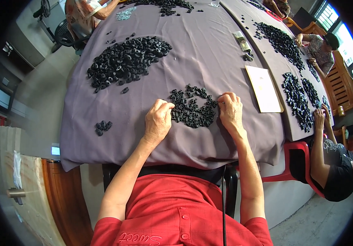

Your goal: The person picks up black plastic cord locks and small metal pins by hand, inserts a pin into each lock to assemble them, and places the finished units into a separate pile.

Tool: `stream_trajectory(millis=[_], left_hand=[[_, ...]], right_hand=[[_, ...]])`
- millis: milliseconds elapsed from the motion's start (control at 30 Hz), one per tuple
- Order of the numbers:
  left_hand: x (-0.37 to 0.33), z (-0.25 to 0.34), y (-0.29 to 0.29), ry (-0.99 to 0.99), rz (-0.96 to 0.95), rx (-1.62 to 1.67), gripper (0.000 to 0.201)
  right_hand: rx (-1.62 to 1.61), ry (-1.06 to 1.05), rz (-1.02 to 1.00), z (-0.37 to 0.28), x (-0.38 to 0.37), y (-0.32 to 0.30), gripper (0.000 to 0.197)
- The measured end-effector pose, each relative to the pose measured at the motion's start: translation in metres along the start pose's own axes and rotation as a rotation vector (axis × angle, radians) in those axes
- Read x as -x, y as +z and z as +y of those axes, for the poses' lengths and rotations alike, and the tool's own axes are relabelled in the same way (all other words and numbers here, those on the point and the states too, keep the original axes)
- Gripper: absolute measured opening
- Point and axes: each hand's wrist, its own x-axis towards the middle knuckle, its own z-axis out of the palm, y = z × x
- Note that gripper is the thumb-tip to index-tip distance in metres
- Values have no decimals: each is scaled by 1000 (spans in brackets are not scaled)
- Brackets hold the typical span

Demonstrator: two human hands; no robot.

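A loose pile of small black ring-like plastic parts (193, 110) lies on the cloth in front of me. My left hand (158, 117) rests at the pile's left edge, its fingers curled and the thumb pressed to the index finger. At the right edge is my right hand (231, 110), also closed in a pinch. Whatever either hand holds is too small or hidden to make out. Farther left spreads a bigger heap of ribbed black plastic pieces (129, 59). A small cluster of similar ribbed pieces (103, 127) sits near the table's left front.
A greyish-purple cloth (209, 149) covers the table. Right of my hands lie a pale flat board (263, 89) and a clear packet (242, 41). Co-workers sit along the right side by more black piles (297, 102); another person (84, 18) is at the far left. A red chair (295, 164) stands nearby.
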Motion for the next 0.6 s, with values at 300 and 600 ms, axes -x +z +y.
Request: stream_trajectory(millis=[300,600], left_hand=[[0,1,-2,20,1,-12,9],[1,3,-1,19,-7,-22,9]], right_hand=[[76,13,46,12,11,-10,10],[73,9,101,8,13,-10,12]])
